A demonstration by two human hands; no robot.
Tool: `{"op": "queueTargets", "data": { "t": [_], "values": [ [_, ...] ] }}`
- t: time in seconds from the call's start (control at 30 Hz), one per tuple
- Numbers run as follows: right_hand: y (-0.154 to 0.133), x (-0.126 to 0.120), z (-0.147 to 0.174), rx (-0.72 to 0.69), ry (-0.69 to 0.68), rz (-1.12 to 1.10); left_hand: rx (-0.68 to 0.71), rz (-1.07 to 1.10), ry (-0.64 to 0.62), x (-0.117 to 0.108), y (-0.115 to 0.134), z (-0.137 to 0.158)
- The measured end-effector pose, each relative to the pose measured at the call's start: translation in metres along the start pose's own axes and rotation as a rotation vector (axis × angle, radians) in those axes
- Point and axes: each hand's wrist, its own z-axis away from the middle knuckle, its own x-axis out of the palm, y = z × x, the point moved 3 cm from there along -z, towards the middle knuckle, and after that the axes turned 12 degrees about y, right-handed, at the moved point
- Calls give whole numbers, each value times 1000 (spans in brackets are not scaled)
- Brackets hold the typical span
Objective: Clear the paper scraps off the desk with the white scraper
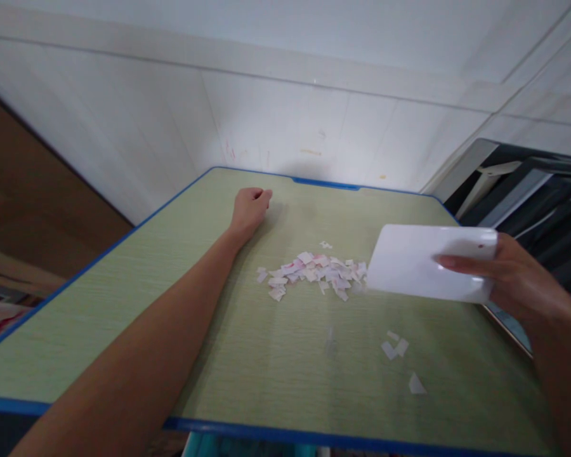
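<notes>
My right hand [516, 273] grips the right end of a flat white plastic scraper [409, 263], thumb across its face. The scraper's left edge is close beside a heap of torn paper scraps [314, 270], white with some pinkish marks; whether it touches the heap I cannot tell. A few loose paper pieces [394, 347] lie nearer to me, and one more scrap [415, 384] sits closer to the front edge. My left hand [251, 209] rests on the table beyond the heap, to its left, with fingers curled in; what they hold, if anything, is hidden.
The light green table [137, 304] has a blue rim and meets a white wall [276, 114] at the back. Dark flat objects [528, 197] stand in a rack at the right. A teal container [247, 444] shows below the front edge.
</notes>
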Motion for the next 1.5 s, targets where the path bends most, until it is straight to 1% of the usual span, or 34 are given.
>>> {"op": "queueTargets", "data": {
  "t": [0.1,0.2,0.27,0.4,0.43,0.5,0.6,0.67,0.87,0.93,1.03,1.1,1.2,1.27,1.37,1.47,1.5],
  "values": [
    [-2,-10,-2,-33,-13,86,9,2,5,0,0,0],
    [-3,-10,0,-71,-83,155,0,-6,3,0,-1,0],
    [-3,-9,0,-76,-101,167,-9,-12,-2,0,-1,0],
    [-2,-11,-3,-102,3,99,-13,-11,-4,0,0,0],
    [0,-11,-4,-103,5,99,-11,-11,-4,0,0,0],
    [5,-9,-5,-98,-65,117,-8,-13,-2,-1,0,0],
    [13,-6,-3,-93,-234,150,1,-6,-1,-1,0,0],
    [14,-5,-2,-99,-271,151,9,5,0,-1,0,1],
    [8,-1,0,-100,-130,40,9,19,5,0,-1,0],
    [9,0,0,-102,-137,80,16,16,5,-1,-1,0],
    [11,0,0,-112,-193,151,22,-2,7,-1,-1,0],
    [11,-1,1,-112,-213,148,21,-13,9,0,-2,-1],
    [9,-1,1,-106,-199,114,19,-13,8,1,-3,-2],
    [9,2,1,-114,-200,131,15,-7,11,1,-3,-2],
    [9,10,4,-124,-279,180,9,1,12,1,-2,-2],
    [8,21,12,-94,-400,182,11,6,3,1,-2,-2],
    [7,23,14,-89,-413,179,12,10,2,1,-2,-2]
  ]
}}
